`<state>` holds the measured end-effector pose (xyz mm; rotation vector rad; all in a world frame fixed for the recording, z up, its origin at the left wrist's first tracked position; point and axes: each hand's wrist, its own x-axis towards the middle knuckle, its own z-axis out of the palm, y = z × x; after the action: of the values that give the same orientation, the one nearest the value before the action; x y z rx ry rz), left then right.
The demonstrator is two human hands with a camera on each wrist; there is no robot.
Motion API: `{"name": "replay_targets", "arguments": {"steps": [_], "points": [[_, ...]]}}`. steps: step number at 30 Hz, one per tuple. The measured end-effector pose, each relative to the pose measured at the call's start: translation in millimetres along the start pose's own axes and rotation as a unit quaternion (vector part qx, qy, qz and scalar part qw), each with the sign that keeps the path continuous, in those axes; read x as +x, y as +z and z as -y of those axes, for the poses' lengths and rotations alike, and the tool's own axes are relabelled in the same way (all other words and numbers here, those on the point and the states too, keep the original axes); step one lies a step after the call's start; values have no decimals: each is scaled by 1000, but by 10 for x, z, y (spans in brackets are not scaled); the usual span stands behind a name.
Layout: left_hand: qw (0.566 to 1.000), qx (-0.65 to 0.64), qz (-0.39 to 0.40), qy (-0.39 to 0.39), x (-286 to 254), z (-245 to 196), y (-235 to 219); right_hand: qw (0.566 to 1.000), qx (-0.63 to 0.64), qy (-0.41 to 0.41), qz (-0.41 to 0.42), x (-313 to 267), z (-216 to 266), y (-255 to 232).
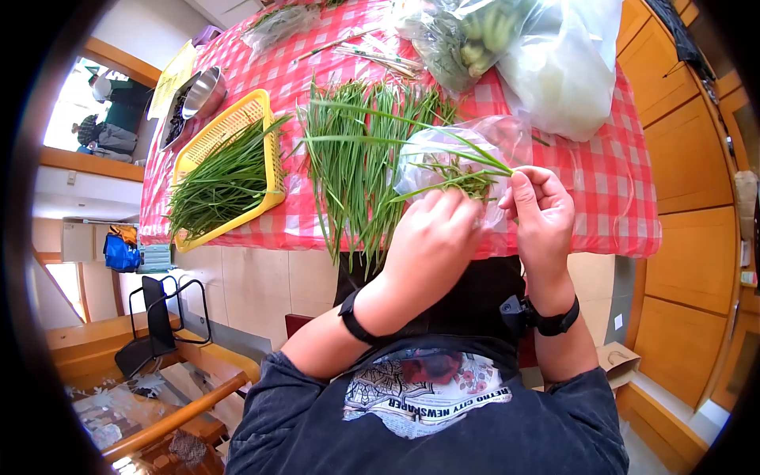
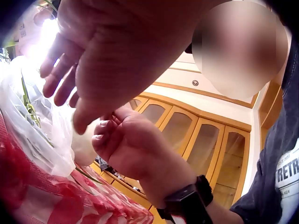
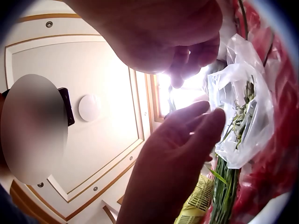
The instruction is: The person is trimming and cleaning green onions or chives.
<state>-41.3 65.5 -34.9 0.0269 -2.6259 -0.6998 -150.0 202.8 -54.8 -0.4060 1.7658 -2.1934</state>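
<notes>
pinching with the right hand (image 1: pixel 546 202), thumb against fingers, the gathered ends of a few long green stalks (image 1: pixel 451 150): about three or four, too overlapped to count surely. held up above the near side of the checked tabletop (image 1: pixel 609 194), fanned leftward and slightly away from the body, long axis running right to left. just beside, with the left hand (image 1: pixel 443 222), reaching over one thin plastic bag (image 1: pixel 507 136) of scraps (image 1: pixel 477 186), fingers loosely extended. to the left: one loose pile (image 1: pixel 348 170) of similar stalks, too many to count, long axis near to far; then one yellow basket (image 1: pixel 274 162) of more, slanting from near left to far right. farther off: one metal bowl (image 1: pixel 206 93) at left, one clear bag (image 1: pixel 467 39) of green vegetables and one white bag (image 1: pixel 566 75) at right.
</notes>
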Motion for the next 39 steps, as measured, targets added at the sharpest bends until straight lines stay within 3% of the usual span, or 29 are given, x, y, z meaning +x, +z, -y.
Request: {"name": "replay_targets", "arguments": {"steps": [4,8,12,18,20,25,28,30,31,36,37,39], "points": [[998,47,-30,-34,22,12,73,1000,0,12,5,-11,29,-23],[998,-39,-1,-40,-58,-32,-74,1000,-7,16,8,-32,3,-43],[990,-9,-143,-16,0,-27,-207,999,18,7,44,-114,-1,-5],[995,-37,-80,-38,-65,55,-389,996,38,-16,83,-222,101,91],[983,-78,-152,-61,-112,43,-397,995,27,-23,88,-254,125,117],[983,-68,-165,-49,-139,62,-456,993,44,-26,102,-292,150,163],[982,-104,-152,-33,-159,94,-519,992,47,-26,113,-307,185,204],[987,-137,-75,-39,-176,100,-588,991,49,-25,118,-316,193,230],[987,-138,-76,-40,-180,87,-600,991,50,-22,119,-327,192,243],[936,-307,-33,-167,-202,43,-637,990,60,-12,125,-368,207,266],[936,-307,-33,-171,-215,56,-630,990,53,-18,126,-372,198,269],[961,-248,-62,-105,-210,83,-615,991,45,-25,126,-373,193,259]]}}
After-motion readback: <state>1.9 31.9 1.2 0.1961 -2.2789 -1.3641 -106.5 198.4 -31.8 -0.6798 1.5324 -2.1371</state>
